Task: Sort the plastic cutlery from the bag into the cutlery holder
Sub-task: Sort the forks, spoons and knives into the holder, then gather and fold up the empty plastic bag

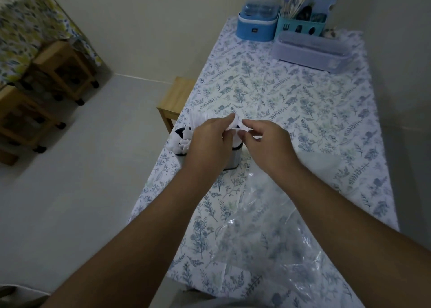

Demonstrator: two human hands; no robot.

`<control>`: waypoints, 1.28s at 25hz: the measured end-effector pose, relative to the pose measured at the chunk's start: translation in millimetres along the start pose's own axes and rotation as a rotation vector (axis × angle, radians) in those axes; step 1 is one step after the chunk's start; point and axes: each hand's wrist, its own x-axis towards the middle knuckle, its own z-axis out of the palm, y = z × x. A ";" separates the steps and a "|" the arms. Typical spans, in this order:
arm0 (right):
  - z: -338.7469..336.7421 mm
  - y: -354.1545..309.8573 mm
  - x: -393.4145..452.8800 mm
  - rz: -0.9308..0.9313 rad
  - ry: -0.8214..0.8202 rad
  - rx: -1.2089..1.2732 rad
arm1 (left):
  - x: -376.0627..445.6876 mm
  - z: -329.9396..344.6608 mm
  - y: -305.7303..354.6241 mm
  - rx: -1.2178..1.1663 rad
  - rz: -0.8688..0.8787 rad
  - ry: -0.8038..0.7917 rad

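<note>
Both hands are working over the holder at the table's left edge.

The left hand (211,136) is pinching white plastic cutlery (232,122) in curled fingers; the right hand (265,139) is hovering beside it, thumb and forefinger narrowly apart, holding nothing I can make out. Both are hiding most of the holder (229,159), where more white pieces (185,142) are standing, their kinds unclear. The clear bag (268,226) is lying flat nearer the person.

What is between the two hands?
In the head view, a white plastic piece sticks up between the left hand and the right hand, above the cutlery holder. The left fingers pinch it.
</note>
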 end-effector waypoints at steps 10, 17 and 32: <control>-25.7 158.7 -200.1 0.060 0.044 -0.364 | -174.8 93.4 -73.9 0.196 0.387 -0.492; -26.6 180.7 -243.0 0.076 -0.137 -0.419 | -200.8 89.6 -77.9 0.270 0.425 -0.495; -60.2 174.4 -67.1 0.536 -0.543 -0.598 | -37.2 128.0 -34.3 0.649 0.165 -0.912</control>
